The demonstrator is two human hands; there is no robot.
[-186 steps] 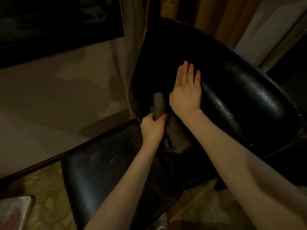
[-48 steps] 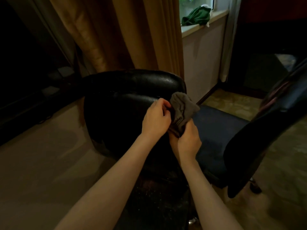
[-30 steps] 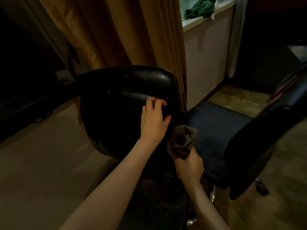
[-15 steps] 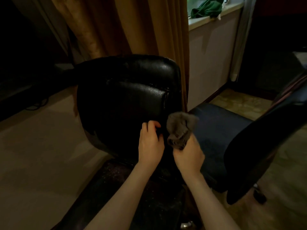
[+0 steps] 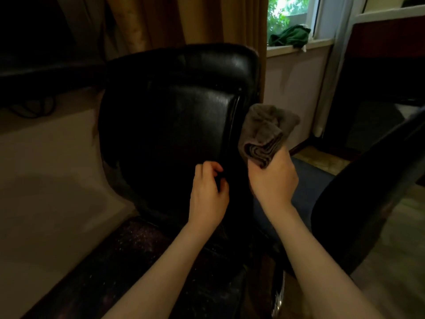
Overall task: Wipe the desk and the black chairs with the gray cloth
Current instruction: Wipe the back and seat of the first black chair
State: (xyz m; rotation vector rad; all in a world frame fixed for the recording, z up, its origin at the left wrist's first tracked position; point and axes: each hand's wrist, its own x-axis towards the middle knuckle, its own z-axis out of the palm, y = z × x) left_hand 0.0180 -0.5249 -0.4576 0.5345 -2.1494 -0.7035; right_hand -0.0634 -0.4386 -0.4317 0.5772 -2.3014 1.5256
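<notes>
- Across the left and centre of the frame, the black chair (image 5: 170,125) stands with its backrest facing the person and its speckled seat low in the picture.
- At the lower right edge of that backrest, the left hand (image 5: 208,194) curls its fingers round the rim of the pad. This grip probably steadies the chair so it does not turn under the rubbing.
- Just right of the backrest's side seam is the gray cloth (image 5: 264,132), bunched into a folded wad.
- Whether the wad touches the seam cannot be told.
- Directly below it, the right hand (image 5: 273,180) is clenched round the cloth's lower end, so most of the wad stands up out of the fist.
- Held this way, a thick pad is offered to the backrest's edge, which looks like the next strip to wipe.
- Further right, a second black chair (image 5: 368,192) leans in from the frame's edge, with neither hand on it.
- At upper right, a green fabric (image 5: 289,38) lies on the windowsill (image 5: 317,43), well apart from the work.
</notes>
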